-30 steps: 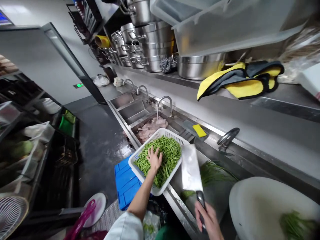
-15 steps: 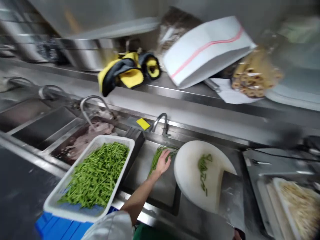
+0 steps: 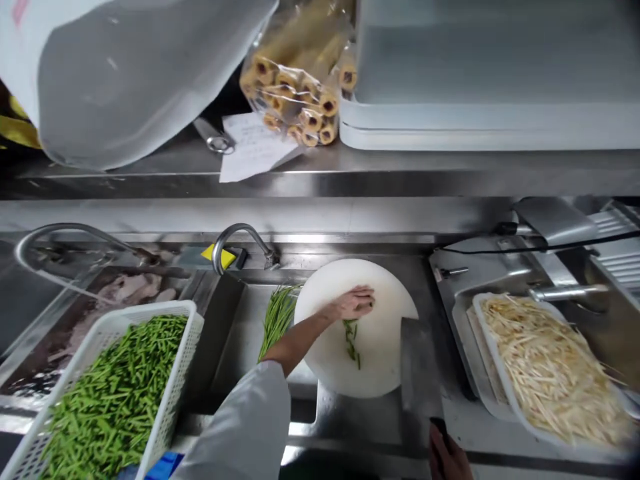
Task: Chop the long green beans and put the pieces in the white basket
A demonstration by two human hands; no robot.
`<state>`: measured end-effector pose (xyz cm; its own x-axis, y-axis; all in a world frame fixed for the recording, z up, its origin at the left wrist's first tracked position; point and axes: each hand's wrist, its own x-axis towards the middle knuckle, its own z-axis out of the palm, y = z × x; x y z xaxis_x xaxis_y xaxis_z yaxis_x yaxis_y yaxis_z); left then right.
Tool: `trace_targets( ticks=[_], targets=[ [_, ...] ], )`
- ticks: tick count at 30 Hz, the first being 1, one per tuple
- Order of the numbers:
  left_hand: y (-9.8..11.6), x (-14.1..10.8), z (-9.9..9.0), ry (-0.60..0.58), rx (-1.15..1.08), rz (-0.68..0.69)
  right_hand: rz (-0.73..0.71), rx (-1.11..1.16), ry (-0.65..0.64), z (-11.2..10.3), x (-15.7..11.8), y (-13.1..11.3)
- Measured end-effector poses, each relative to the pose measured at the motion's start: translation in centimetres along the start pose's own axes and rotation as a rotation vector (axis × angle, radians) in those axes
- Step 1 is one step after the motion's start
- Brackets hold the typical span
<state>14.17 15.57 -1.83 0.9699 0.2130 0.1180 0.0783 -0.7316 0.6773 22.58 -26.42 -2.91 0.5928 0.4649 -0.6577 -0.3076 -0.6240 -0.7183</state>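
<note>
On the round white cutting board [image 3: 315, 347], my left hand [image 3: 356, 302] has its fingers curled down over cut green stalks [image 3: 351, 347]. The lower pieces stick out below the hand, and the upper ones are hidden under it. My right hand [image 3: 449, 460], at the bottom edge, is wrapped around the dark handle of a cleaver [image 3: 423, 373]. Its wide blade lies flat beside the board, overlapping the right rim. Uncut long green stalks [image 3: 279, 317] lie in the sink [image 3: 237, 360] left of the board.
A white basket [image 3: 193, 327] of cut greens stands at the left. Right of the cleaver sits a tray of bean sprouts [image 3: 550, 373]. A faucet [image 3: 245, 230] curves over the sink near a yellow sponge [image 3: 219, 256]. Above runs a steel shelf [image 3: 380, 180] with bagged tubes [image 3: 300, 93].
My left hand has moved right, from the long stalks in the sink onto the cut pieces on the board. The view has swung to the right. My right hand still holds the cleaver.
</note>
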Motion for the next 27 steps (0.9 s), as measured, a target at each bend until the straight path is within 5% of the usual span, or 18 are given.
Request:
trace_targets(
  ticks=[3,8,10,13,17,21,27],
  targets=[
    [2.5,-4.0,0.5,-0.049,-0.045,0.039,0.020,0.046,-0.056,0.3,1.1,0.1],
    [5.3,-10.3,1.6,0.216,0.075,-0.278,0.028,0.058,-0.075,1.4,0.8,-0.8],
    [5.9,-11.3,2.8,0.210,0.151,-0.302,0.027,0.036,-0.069,2.2,0.3,-1.5],
    [7.1,-10.9,5.4,0.128,0.231,-0.250,0.014,-0.043,-0.073,4.0,-0.3,-2.9],
    [8.1,-8.9,7.9,0.309,0.310,-0.441,-0.100,-0.212,-0.046,7.1,-0.6,-4.5],
    [8.5,-7.5,8.7,0.486,0.295,-0.565,-0.142,-0.276,-0.115,10.0,-0.7,-5.4],
    [8.7,-7.4,8.8,0.562,0.188,-0.527,-0.204,-0.242,-0.179,13.3,-1.6,-6.0]
  ],
)
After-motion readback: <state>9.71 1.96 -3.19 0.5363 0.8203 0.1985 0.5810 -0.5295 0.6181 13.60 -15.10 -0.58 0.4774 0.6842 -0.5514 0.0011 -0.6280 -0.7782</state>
